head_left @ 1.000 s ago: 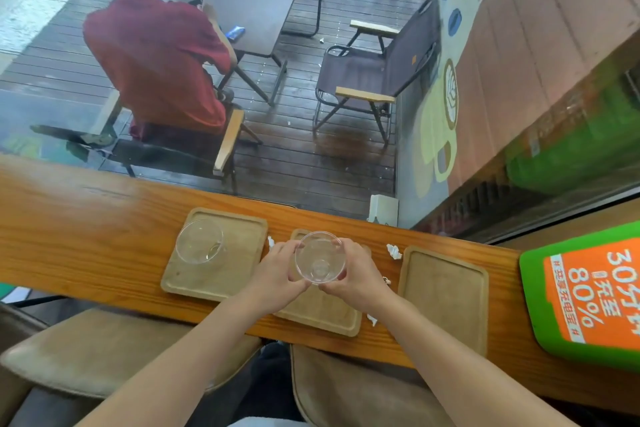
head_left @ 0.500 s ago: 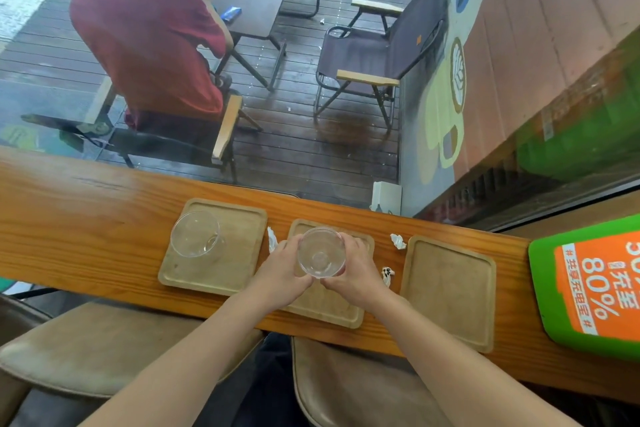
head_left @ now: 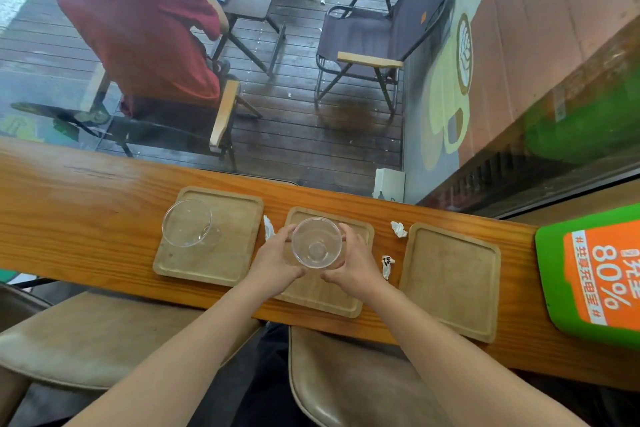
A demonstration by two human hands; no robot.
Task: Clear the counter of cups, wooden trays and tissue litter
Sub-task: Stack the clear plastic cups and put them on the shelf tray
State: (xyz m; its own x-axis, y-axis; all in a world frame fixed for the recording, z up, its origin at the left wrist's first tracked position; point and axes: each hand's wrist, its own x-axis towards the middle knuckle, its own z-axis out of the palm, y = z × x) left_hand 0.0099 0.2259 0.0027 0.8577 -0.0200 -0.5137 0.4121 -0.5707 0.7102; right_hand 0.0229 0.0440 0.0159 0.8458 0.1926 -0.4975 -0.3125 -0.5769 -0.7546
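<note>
Clear cup (head_left: 316,242) clasped between left hand (head_left: 274,262) and right hand (head_left: 354,262), above middle wooden tray (head_left: 322,295)

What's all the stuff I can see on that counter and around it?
Wooden trays: 3, tan, in a row on the counter: left tray, middle tray, right tray.
Clear cups: 2; one on left tray, one held over middle tray.
Tissue scraps: 3, white, between trays.
Green-orange sign: 1, counter's right end.
Counter: 1, orange-brown wood.
Hands: left hand, right hand, both on the held cup.
</note>
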